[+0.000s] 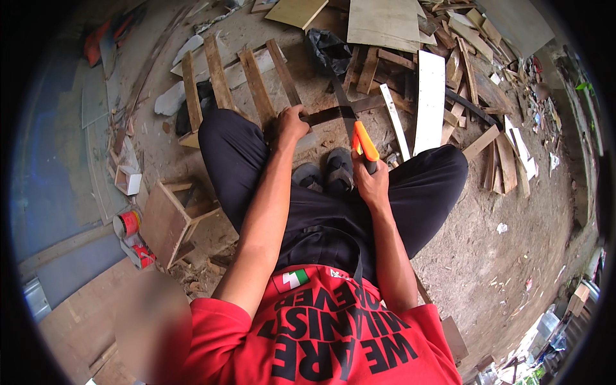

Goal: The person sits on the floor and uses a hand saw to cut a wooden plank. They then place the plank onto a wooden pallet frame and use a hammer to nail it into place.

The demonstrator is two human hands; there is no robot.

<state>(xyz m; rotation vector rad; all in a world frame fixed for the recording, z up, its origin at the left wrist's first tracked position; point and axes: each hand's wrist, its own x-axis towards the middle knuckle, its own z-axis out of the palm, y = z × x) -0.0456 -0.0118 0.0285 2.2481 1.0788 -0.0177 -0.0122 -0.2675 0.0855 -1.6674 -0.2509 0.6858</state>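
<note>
My right hand is closed round the orange and black handle of a handsaw. Its dark blade points away from me and crosses a dark wooden strip lying sideways in front of my feet. At the strip's left end, my left hand grips the wood with bent fingers. Just beyond that hand lie several long, narrow wooden slats, side by side. Whether the saw teeth have cut into the strip cannot be made out.
Scrap wood and boards are heaped at the far right, with a long white board and a narrow white strip in front. A black plastic bag lies ahead. To my left are a wooden box frame and a red can.
</note>
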